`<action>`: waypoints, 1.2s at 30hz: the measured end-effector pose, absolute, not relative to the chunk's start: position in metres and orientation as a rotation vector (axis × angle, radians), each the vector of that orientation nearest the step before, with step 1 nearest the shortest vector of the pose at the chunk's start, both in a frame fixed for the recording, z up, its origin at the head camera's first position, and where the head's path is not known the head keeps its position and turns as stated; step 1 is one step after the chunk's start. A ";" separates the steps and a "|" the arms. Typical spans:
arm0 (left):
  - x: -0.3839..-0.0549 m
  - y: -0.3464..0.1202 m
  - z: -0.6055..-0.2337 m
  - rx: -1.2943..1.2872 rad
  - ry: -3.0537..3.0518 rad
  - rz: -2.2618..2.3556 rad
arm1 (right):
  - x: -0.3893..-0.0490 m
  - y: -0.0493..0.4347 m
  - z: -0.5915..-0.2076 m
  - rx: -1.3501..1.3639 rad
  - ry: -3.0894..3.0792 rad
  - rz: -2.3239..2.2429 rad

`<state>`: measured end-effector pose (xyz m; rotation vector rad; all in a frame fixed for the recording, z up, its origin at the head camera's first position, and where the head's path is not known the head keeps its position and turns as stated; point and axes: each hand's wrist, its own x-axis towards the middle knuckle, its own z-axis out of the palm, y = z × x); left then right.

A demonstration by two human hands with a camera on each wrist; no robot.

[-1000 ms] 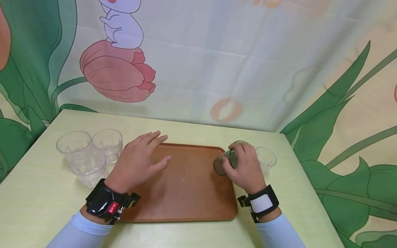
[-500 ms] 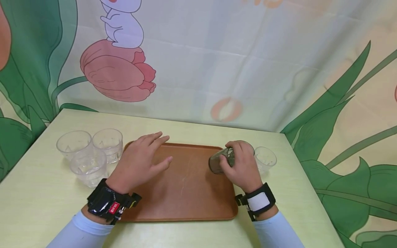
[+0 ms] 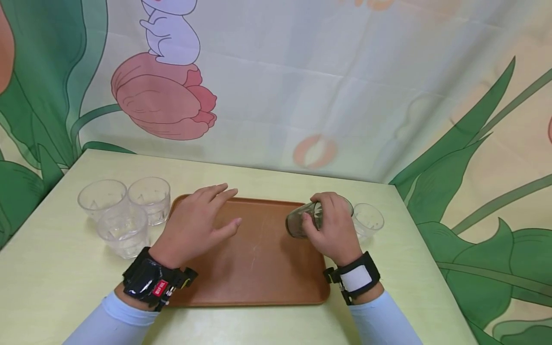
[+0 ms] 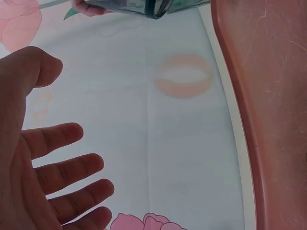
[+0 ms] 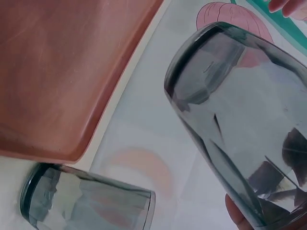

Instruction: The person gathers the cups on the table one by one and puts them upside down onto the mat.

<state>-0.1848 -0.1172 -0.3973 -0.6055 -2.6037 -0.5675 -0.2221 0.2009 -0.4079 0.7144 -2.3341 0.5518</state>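
My right hand [image 3: 334, 227] grips a grey-tinted drinking glass [image 3: 297, 223], tilted over with its thick base toward the left, above the tray's far right corner. In the right wrist view this glass [image 5: 230, 105] looms large on the right. A second tinted glass [image 5: 86, 199] stands by the tray's corner; in the head view the hand and the held glass largely hide it. My left hand [image 3: 194, 227] hovers over the left part of the brown tray [image 3: 267, 258], fingers spread and holding nothing. Its fingers [image 4: 72, 170] also show in the left wrist view.
Three clear tumblers [image 3: 125, 230] cluster on the left of the pale table [image 3: 241, 326]. Another clear tumbler [image 3: 368, 220] stands right of the tray, close beside my right hand. A printed curtain [image 3: 267, 96] hangs behind the table.
My right hand has shifted slightly left, and the tinted glass in it has tipped further over, its base swinging left and up above the tray. The left hand has barely moved.
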 end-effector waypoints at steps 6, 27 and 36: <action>-0.184 -0.116 -0.397 -0.615 -2.594 -0.561 | -0.221 0.198 -0.406 0.725 -2.341 0.566; -0.181 -0.108 -0.397 -0.677 -2.588 -0.582 | -0.220 0.182 -0.397 0.743 -2.308 0.636; -0.181 -0.106 -0.399 -0.702 -2.574 -0.607 | -0.220 0.177 -0.400 0.784 -2.285 0.641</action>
